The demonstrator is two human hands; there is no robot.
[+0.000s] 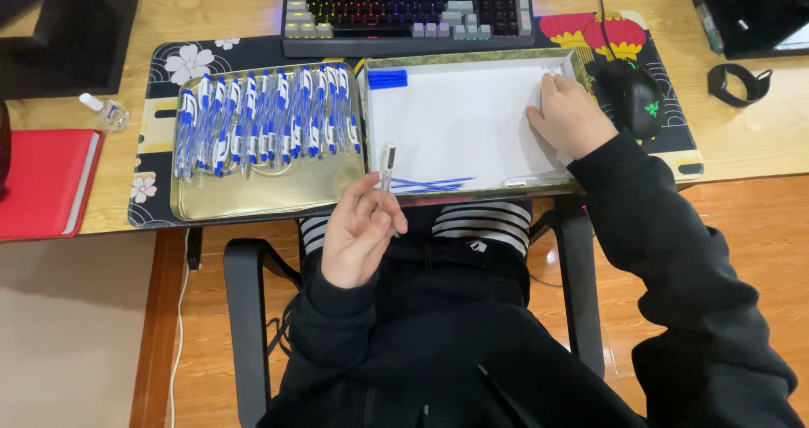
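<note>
Pen barrel up in the left hand, right hand reaching into the white tray.

Left hand (361, 238) pinches a clear pen barrel (387, 168) upright at the desk edge; blue refills (430, 184) wait just beyond. Right hand (570, 116), fingers curled, rests on the white tray (455, 125). Gold tray (253, 194) already holds many finished-looking pens (265, 118).
</note>
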